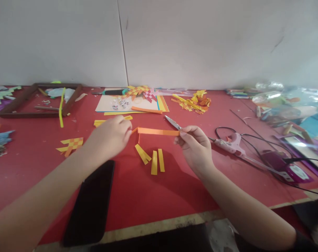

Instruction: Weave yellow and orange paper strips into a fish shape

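Orange paper strip, one, held level above the table between two hands; its right end is pinched by the right grip, thumb and forefinger brought together on the paper, and its left end, bent, with a thin piece hanging below, is met by the left grip, fingertips likewise closed on the orange paper. Yellow paper pieces, a small group, laid on the table below and between the two grips. Pointed metal blade, one, set just behind the right grip, its rear part hidden by the fingers. Pink glue gun, one, laid to the right of the right grip, with its nozzle turned toward it; a black cable is looped behind. Black phone, one, placed nearer than the left grip, partly covered by the forearm. Woven paper fish, one, in yellow and orange, set left of the left grip. Stack of paper sheets, placed beyond the grips, topped by a second orange strip. Yellow and orange scraps, heaped beyond the right grip. Brown frame, one, laid far left of the left grip.
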Tool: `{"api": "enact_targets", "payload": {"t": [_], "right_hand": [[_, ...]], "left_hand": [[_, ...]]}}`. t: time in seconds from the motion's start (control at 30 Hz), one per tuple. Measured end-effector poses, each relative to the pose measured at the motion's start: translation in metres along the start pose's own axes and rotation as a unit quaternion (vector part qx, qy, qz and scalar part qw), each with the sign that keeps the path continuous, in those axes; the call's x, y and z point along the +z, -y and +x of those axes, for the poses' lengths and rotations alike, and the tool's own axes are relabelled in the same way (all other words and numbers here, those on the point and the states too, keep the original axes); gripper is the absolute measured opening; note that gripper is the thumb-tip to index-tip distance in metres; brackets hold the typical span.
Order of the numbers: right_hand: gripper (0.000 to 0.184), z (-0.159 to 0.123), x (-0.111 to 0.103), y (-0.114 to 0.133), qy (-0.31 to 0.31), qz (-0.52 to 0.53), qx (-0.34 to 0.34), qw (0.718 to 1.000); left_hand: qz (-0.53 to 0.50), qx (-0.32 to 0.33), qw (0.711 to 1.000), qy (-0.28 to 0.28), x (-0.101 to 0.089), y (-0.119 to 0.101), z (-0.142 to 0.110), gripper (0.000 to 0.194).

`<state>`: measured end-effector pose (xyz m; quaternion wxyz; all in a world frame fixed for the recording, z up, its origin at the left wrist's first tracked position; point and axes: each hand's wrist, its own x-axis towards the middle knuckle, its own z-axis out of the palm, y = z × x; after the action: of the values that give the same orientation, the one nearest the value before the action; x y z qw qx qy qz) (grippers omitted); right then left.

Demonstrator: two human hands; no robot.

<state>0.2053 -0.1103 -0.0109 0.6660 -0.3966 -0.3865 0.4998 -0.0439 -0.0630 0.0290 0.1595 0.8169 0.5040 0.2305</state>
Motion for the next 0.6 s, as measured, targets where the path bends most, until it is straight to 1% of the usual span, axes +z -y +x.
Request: {"api": "enact_targets", "payload": {"t": [0.03,0.07,0.1,0.23,0.33,0.43,0.53,0.6], "right_hand": [[0.010,0.001,-0.001,0.000,-0.009,0.003,-0.003,1.000],[0.010,0.003,-0.002,-0.001,-0.016,0.003,-0.004,1.000],[0.011,0.004,-0.002,-0.001,-0.019,0.001,-0.004,1.000],[0.019,0.004,-0.002,-0.003,-0.027,-0.025,-0.011,0.999],[0.027,0.003,-0.001,-0.005,-0.025,-0.040,-0.012,0.999],[0.025,0.003,0.000,-0.005,-0.013,-0.029,-0.013,0.999],[0.023,0.002,0.000,-0.003,0.008,-0.014,-0.003,1.000],[0.024,0.001,0.000,-0.001,0.023,-0.007,0.012,1.000]], "left_hand": [[0.070,0.012,0.996,0.056,0.006,-0.006,-0.005,0.019],[0.108,0.010,0.990,0.094,0.012,-0.011,-0.011,0.019],[0.135,0.005,0.984,0.113,0.018,-0.016,-0.016,0.019],[0.187,-0.011,0.974,0.128,0.038,-0.025,-0.032,0.024],[0.170,-0.043,0.975,0.139,0.042,-0.025,-0.037,0.028],[0.131,-0.050,0.978,0.153,0.040,-0.021,-0.039,0.027],[0.089,-0.046,0.982,0.162,0.039,-0.015,-0.040,0.022],[0.038,-0.052,0.985,0.162,0.040,-0.013,-0.040,0.013]]}}
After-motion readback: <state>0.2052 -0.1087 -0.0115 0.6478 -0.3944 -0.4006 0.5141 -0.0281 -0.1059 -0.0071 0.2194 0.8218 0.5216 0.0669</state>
